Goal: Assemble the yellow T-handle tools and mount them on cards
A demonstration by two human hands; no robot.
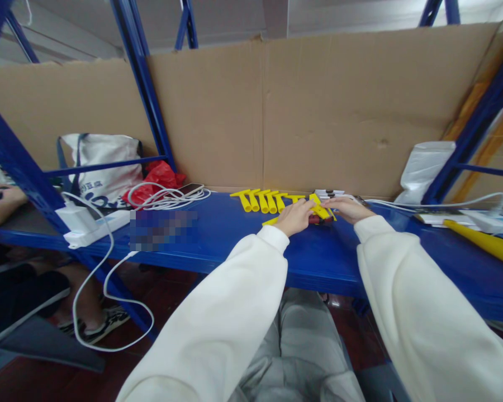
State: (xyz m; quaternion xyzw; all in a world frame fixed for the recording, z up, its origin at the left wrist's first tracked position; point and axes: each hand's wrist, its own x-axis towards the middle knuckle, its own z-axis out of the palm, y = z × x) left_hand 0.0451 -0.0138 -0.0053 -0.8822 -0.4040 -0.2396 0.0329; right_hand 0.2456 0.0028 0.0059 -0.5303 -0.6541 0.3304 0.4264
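Note:
My left hand (295, 218) is over the blue tabletop, its fingers closed on the near side of a yellow T-shaped plastic piece (319, 210). From the other side, the fingertips of my right hand (347, 209) pinch the same piece. Something dark red (327, 221) shows just under it, too small to make out. To the left of my hands, several similar yellow T-shaped pieces (272, 204) lie side by side in a row. A yellow end (270, 221) sticks out beside my left wrist, the remainder of it hidden.
A blue shelf table (230, 240) stands before a cardboard wall (327, 111). On the left are a power strip (103, 229), coiled white cable (167, 196), a red bag (161, 174) and a cloth bag (104, 159). A long yellow object (486, 243) lies right. Another person's arm (4, 204) is far left.

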